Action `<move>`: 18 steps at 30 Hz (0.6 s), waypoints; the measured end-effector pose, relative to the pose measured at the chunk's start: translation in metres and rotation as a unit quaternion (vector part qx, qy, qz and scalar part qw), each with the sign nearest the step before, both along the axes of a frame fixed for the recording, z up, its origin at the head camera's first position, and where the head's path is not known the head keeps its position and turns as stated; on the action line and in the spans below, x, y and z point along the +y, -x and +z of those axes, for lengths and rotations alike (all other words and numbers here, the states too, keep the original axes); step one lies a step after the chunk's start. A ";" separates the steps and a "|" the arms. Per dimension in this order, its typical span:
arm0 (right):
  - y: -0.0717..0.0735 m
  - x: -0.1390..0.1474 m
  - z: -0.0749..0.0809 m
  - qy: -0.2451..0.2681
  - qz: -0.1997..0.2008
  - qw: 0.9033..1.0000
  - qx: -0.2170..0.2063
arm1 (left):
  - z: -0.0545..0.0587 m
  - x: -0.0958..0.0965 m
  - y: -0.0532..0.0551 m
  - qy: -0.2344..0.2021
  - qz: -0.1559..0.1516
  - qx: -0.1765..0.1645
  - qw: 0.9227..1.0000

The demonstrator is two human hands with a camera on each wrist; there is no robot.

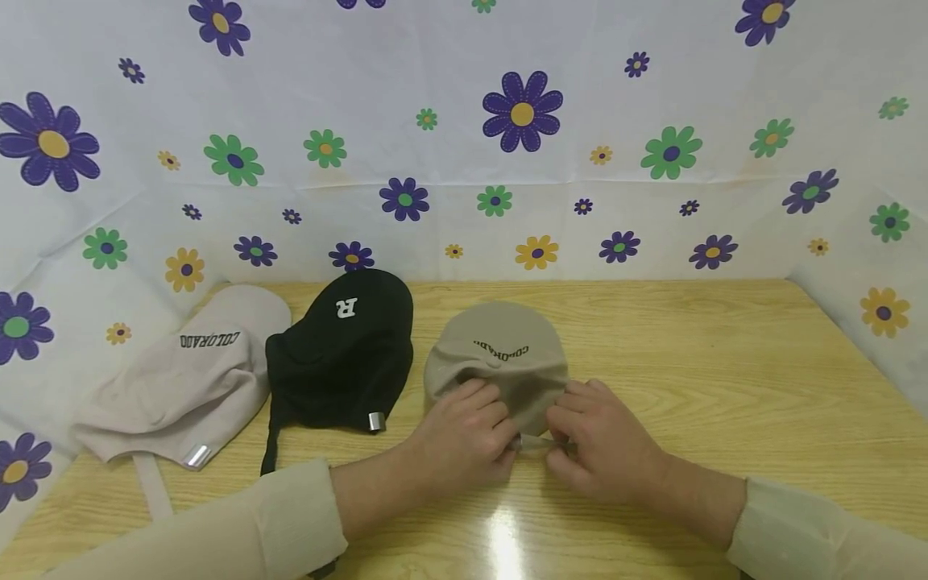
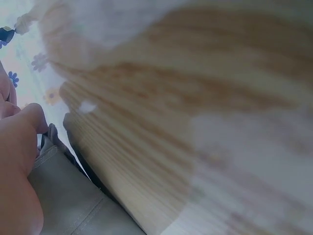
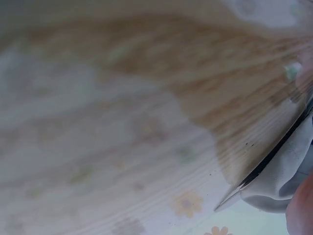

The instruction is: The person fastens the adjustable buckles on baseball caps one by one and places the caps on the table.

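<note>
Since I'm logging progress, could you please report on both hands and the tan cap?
Left hand and right hand gripping tan cap. Cap creased. Black cap to its left, clear of hands.

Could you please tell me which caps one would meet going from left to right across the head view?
Pale pinkish cap → black cap → tan cap, gripped by the left hand and right hand.

You can read COLORADO (image 1: pixel 209 340) on the pale cap (image 1: pixel 159 391) at left; a white R (image 1: pixel 346 308) on the black cap (image 1: pixel 344 366), left of centre; COLORADO again on the tan cap (image 1: pixel 507 326) at centre.
</note>
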State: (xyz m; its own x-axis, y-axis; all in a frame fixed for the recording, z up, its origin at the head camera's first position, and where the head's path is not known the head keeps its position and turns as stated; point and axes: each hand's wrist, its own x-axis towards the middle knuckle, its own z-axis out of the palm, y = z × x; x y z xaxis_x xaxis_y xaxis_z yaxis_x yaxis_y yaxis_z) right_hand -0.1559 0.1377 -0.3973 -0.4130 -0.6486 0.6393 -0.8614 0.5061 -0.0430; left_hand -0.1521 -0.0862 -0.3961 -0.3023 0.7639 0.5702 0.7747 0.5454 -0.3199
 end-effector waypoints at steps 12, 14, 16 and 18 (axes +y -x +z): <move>0.001 0.000 0.000 0.011 -0.014 1.000 0.003 | 0.002 -0.002 -0.001 -0.018 -0.006 -0.009 1.000; 0.001 0.001 -0.001 0.011 -0.016 1.000 0.004 | 0.002 -0.001 -0.001 -0.019 -0.004 -0.010 1.000; 0.001 0.001 -0.001 0.012 -0.017 1.000 0.003 | 0.002 -0.001 -0.002 -0.021 -0.001 -0.011 1.000; 0.001 0.001 -0.001 0.014 -0.015 1.000 0.001 | 0.002 -0.002 -0.002 -0.026 0.006 -0.012 1.000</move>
State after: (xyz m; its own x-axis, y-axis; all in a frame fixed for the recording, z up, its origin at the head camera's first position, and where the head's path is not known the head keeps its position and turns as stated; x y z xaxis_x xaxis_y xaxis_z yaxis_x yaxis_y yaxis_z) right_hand -0.1573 0.1385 -0.3981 -0.4302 -0.6176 0.6584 -0.8460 0.5303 -0.0554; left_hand -0.1500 -0.0879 -0.3942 -0.3243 0.7292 0.6025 0.7752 0.5699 -0.2725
